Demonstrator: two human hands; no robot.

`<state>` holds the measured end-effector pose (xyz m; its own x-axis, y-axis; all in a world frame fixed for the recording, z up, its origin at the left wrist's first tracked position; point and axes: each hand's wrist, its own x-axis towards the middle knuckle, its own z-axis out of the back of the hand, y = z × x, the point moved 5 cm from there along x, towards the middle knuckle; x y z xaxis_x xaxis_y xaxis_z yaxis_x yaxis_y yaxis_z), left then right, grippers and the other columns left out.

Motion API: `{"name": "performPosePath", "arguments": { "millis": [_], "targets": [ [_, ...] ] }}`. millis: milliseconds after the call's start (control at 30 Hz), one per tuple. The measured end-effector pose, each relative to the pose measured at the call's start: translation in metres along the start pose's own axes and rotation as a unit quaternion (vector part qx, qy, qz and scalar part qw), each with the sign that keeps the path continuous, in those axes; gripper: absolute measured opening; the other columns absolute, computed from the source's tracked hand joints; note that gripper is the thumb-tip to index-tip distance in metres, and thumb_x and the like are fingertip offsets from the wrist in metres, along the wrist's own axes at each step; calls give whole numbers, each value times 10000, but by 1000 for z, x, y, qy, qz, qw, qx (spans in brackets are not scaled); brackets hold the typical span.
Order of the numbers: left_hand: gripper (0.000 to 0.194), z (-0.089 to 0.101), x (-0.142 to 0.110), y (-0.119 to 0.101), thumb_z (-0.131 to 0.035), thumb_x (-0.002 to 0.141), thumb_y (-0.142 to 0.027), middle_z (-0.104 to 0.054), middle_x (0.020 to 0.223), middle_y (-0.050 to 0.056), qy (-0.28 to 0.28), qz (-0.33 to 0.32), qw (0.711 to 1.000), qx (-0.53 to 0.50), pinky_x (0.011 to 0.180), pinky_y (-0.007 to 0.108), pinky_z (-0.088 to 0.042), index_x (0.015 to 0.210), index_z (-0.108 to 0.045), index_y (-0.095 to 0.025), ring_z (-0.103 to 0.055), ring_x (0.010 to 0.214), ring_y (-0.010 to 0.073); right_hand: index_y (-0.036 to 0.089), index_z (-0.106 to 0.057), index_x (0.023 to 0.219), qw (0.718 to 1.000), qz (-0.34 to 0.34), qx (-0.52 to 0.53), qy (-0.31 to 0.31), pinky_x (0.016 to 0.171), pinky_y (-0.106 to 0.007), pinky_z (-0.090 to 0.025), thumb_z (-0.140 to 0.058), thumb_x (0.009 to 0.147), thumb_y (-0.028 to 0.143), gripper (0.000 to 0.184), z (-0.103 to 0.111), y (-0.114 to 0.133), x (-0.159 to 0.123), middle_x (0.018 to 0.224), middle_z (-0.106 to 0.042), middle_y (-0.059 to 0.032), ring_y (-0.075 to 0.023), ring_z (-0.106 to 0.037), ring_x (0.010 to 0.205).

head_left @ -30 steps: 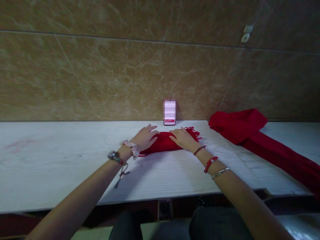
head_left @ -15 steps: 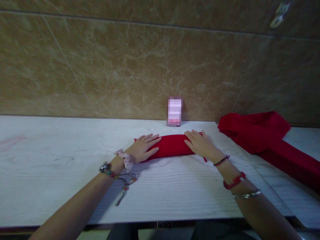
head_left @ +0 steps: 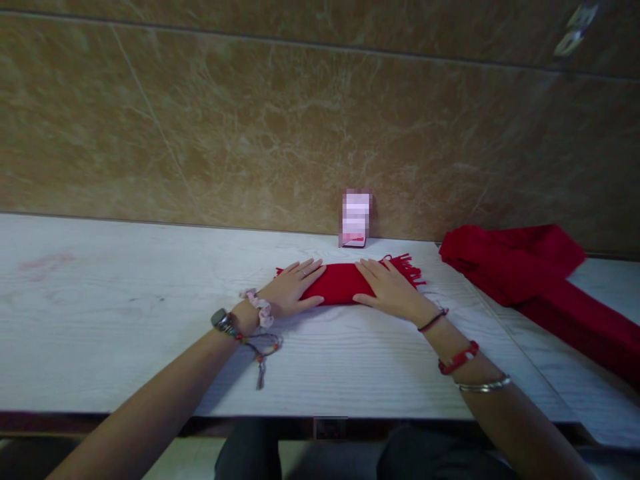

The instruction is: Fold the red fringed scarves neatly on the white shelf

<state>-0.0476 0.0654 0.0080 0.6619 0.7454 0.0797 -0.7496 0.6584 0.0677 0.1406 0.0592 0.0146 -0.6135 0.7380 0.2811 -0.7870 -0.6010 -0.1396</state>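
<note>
A red fringed scarf (head_left: 340, 283), folded into a narrow strip, lies across the white table in front of me. My left hand (head_left: 295, 288) rests flat on its left end, fingers stretched and thumb apart. On the right part of the scarf my right hand (head_left: 387, 288) is pressed flat, its fingers also extended. Tassels stick out past my right hand, and a few strands show by my left fingertips. Parts of the scarf under both palms are hidden.
A phone (head_left: 355, 219) with a blurred screen leans against the brown marbled wall (head_left: 280, 120) behind the scarf. To the right, another length of red cloth (head_left: 525, 273) lies loosely bunched on the table (head_left: 125, 320). A wall socket (head_left: 575, 32) sits at the upper right.
My right hand has shifted left along the scarf, closer to my left hand. More of the fringe shows at the scarf's right end. The view has moved slightly.
</note>
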Motion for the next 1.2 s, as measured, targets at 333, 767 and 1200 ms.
{"name": "performPosePath", "arguments": {
  "millis": [333,767,1200],
  "targets": [
    [662,4,-1,2,-387,855,-503,-248,1433,146,-6,-5,1000,5,1068,416,-188,1371,-270,-104,-213,1323,254,72,-269,1363,996,-58,4,61,1017,-549,-218,-518,683,647,924,-7,-38,-17,1377,-353,-213,-329,-300,1272],
    [769,4,3,-18,-396,805,-618,-279,1430,91,-34,-11,999,36,1054,456,-174,1390,-229,-148,-205,1320,275,86,-243,1385,999,31,7,33,1049,-516,-174,-427,747,654,875,-4,1,-6,1407,-309,-190,-303,-263,1297],
    [617,17,3,-17,-568,778,-368,-449,1277,128,-19,6,999,25,897,344,-424,1315,-365,-143,-509,1089,256,94,-288,1369,999,43,-1,31,1049,-489,-216,-450,794,557,756,2,-3,-8,1400,-331,-179,-278,-266,1300]
  ]
}}
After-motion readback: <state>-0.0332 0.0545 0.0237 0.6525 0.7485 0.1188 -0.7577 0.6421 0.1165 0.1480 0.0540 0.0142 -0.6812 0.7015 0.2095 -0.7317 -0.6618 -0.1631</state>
